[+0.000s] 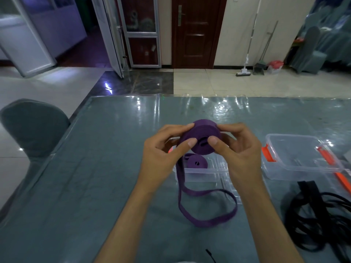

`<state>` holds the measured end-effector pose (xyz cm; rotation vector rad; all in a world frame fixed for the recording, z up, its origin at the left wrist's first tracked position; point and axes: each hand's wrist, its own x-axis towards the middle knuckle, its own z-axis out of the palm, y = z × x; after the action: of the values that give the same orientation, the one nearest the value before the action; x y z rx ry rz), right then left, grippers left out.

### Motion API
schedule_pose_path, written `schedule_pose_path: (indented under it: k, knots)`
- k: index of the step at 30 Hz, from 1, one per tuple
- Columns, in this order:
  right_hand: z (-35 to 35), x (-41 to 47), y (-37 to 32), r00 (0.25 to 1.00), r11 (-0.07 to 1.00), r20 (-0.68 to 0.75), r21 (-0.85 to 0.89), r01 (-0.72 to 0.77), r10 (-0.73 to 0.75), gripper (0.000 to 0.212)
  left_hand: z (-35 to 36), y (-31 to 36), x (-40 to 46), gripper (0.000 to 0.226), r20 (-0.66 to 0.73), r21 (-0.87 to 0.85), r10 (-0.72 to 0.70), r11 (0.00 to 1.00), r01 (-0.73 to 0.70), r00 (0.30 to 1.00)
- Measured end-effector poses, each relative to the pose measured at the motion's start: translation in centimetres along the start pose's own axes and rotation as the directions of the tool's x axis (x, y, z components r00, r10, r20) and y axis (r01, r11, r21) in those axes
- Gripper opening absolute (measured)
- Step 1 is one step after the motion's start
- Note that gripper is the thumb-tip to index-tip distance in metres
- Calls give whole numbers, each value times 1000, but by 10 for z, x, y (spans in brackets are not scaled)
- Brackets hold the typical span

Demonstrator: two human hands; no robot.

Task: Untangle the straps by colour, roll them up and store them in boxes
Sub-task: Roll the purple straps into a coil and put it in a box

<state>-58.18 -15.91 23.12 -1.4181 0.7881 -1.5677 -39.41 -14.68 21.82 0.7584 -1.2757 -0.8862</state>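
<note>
Loose purple strap tail loops at lower centre; left hand and right hand pinch the purple roll above a clear box (seemingly holding another roll). Keep tension, edges aligned.

Both bare forearms reach forward from the bottom edge and converge at center, raised above the tabletop. Left hand grips the roll from the left, thumb pressed on its near face, fingers curled over the top. Right hand mirrors it from the right, thumb on the near face, fingers wrapped behind.
</note>
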Motion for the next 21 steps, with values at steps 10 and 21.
schedule_pose_path:
  k: [10,21]
  knots:
    - [-5,1,-5,998,997,31,66,-48,46,30,0,8,0,30,22,15,-2,1000,2,1000]
    - [0,3,-9,998,994,41,93,-56,52,28,-1,9,2,30,-11,48,17,999,-17,1000]
